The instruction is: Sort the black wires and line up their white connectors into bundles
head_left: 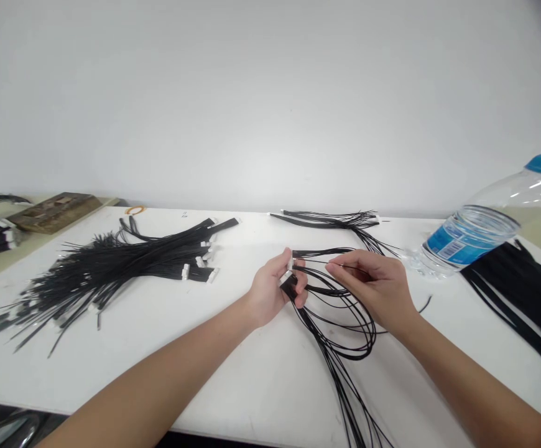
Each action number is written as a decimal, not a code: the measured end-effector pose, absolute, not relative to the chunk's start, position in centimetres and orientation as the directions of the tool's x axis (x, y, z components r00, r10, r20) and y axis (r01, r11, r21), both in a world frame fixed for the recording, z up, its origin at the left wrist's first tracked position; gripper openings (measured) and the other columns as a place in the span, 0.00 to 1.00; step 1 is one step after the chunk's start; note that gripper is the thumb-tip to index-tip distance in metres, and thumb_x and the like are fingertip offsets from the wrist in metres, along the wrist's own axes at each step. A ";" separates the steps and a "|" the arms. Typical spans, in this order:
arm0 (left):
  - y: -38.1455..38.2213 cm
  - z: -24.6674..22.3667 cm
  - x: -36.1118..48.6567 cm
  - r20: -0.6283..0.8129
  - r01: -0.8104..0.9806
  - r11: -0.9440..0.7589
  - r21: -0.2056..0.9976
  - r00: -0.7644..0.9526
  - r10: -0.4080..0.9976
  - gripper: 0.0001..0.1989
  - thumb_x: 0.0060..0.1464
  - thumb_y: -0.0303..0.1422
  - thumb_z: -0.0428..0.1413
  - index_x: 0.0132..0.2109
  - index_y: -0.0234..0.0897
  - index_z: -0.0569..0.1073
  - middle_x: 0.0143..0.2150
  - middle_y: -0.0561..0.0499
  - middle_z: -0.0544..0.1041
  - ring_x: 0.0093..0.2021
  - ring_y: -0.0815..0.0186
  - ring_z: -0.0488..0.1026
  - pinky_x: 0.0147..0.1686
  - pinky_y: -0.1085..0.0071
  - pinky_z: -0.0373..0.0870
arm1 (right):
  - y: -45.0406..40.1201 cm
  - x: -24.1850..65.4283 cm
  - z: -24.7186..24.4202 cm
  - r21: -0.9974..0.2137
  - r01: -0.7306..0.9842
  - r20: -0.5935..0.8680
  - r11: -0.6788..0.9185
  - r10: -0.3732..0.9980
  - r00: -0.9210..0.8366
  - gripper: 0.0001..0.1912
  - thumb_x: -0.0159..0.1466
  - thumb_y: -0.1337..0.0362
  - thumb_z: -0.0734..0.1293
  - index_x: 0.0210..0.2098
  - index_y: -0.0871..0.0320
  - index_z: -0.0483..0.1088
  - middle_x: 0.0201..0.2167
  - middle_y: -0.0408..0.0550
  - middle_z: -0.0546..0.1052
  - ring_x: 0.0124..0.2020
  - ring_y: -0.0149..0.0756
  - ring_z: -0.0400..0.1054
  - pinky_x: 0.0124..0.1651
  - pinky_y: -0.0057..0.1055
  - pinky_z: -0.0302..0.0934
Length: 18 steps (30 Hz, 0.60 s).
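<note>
My left hand (277,286) is closed around the white connectors (287,277) of a black wire harness (331,348) above the table. From these connectors several thin black wires loop to the right and back, and a loose bundle hangs toward the table's front edge. My right hand (375,283) pinches one thin black wire (319,263) between thumb and fingertips, a short way right of the connectors. Its other fingers are curled, and the wire's end is hidden by the hand.
On the left of the white table (233,361) lies a big pile of black wire harnesses (135,264) with white connectors. A smaller bundle (331,219) lies behind my hands. At right, a tilted plastic bottle (476,230) stands near more black cables (527,292). A wooden block (56,211) sits back left.
</note>
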<state>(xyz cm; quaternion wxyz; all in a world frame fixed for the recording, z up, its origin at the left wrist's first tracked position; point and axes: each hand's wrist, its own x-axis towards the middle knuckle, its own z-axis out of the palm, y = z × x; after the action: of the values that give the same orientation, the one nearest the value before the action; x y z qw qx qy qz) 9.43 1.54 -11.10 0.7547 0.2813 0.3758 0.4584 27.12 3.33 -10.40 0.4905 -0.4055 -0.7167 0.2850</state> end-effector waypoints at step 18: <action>1.5 -11.2 9.6 -0.253 -0.410 0.345 0.845 0.261 0.931 0.19 0.57 0.47 0.44 0.31 0.35 0.66 0.15 0.54 0.62 0.14 0.67 0.63 0.20 0.71 0.59 | 3.1 27.0 -10.5 -0.745 0.355 0.541 0.565 0.823 -0.174 0.06 0.56 0.63 0.68 0.25 0.57 0.72 0.14 0.38 0.62 0.17 0.24 0.49 0.19 0.25 0.48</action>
<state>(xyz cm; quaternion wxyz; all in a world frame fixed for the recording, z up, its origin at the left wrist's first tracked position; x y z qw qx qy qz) 9.58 1.50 -11.19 0.7207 0.3335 0.3909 0.4653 26.97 3.06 -10.47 0.5000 -0.4036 -0.7298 0.2338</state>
